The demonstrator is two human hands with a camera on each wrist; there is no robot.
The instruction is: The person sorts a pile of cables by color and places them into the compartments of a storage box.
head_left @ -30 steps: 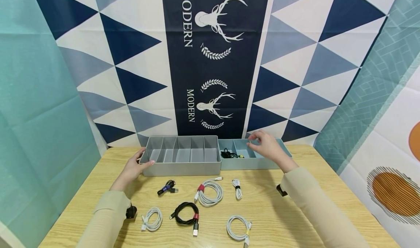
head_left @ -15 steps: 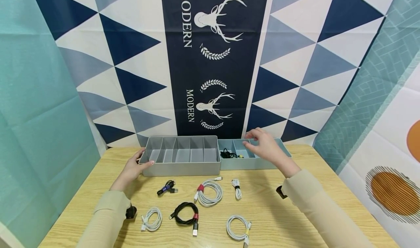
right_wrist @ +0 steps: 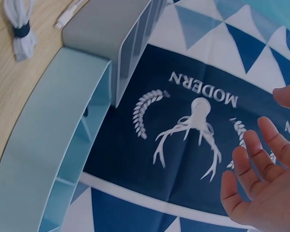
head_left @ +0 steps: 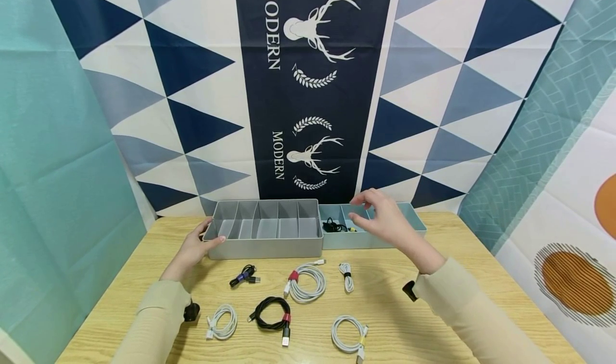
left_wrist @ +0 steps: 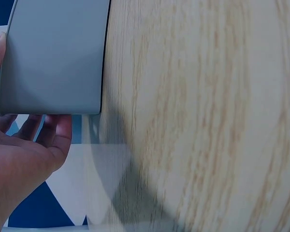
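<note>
My left hand (head_left: 192, 248) grips the left end of a grey divided storage box (head_left: 267, 248), thumb at the front rim and fingers against the end wall. In the left wrist view those fingers (left_wrist: 55, 133) bend at the end of the box. Above a light blue divided box (head_left: 372, 241) hovers my right hand (head_left: 385, 219), thumb and fingers apart, holding nothing. A black cable (head_left: 332, 225) lies in the blue box's left compartment. Something small and yellow shows in the compartment beside it, partly hidden by the divider and front wall.
On the wooden table lie a black cable with purple tie (head_left: 244, 276), a white cable with red tie (head_left: 308, 284), a small white bundle (head_left: 347, 278), a white coil (head_left: 223, 322), a black coil (head_left: 271, 313) and a white coil with yellow tie (head_left: 347, 334). Patterned cloth (head_left: 308, 86) hangs behind.
My right hand has drifted left over the blue box, and its thumb and fingers have spread further apart. The left hand and the grey box have stayed put.
</note>
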